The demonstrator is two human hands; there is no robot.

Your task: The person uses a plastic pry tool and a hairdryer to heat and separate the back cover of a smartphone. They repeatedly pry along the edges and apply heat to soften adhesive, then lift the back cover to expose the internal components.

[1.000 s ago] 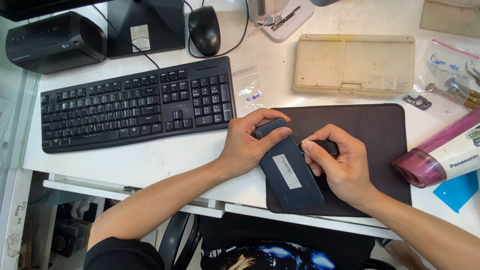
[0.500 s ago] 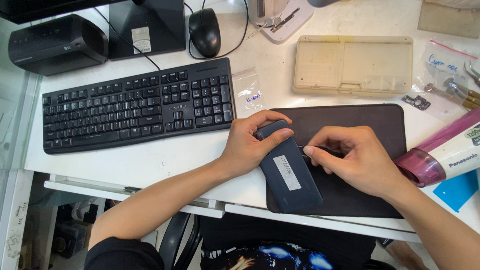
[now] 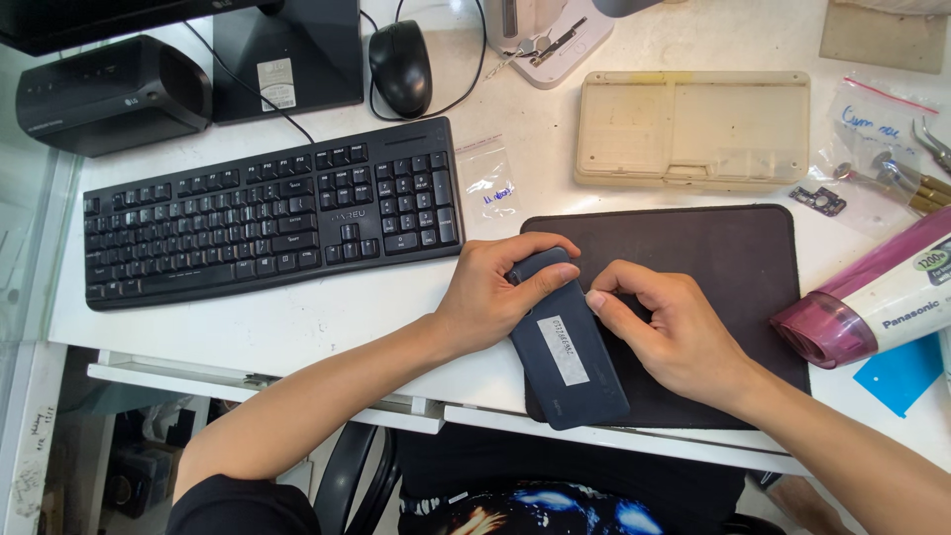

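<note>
A dark blue phone [image 3: 568, 345] lies back-up on a dark mat [image 3: 733, 267], with a white sticker on its back. My left hand [image 3: 495, 290] grips the phone's upper end, thumb across the top. At the phone's right edge my right hand [image 3: 674, 332] presses its fingertips against the side seam; whether it holds a small tool is hidden by the fingers.
A black keyboard [image 3: 267, 223] and mouse [image 3: 400, 65] sit to the left. Behind the mat are a beige parts tray [image 3: 693, 129], small plastic bags [image 3: 488, 180], and tweezers [image 3: 916, 178]. A pink-and-white hair dryer [image 3: 872, 302] lies at right. The desk's front edge runs below the mat.
My right hand has slid from the phone's upper right edge to press closer against its side; the dark item seen between its fingers earlier is now hidden. The left hand holds steady.
</note>
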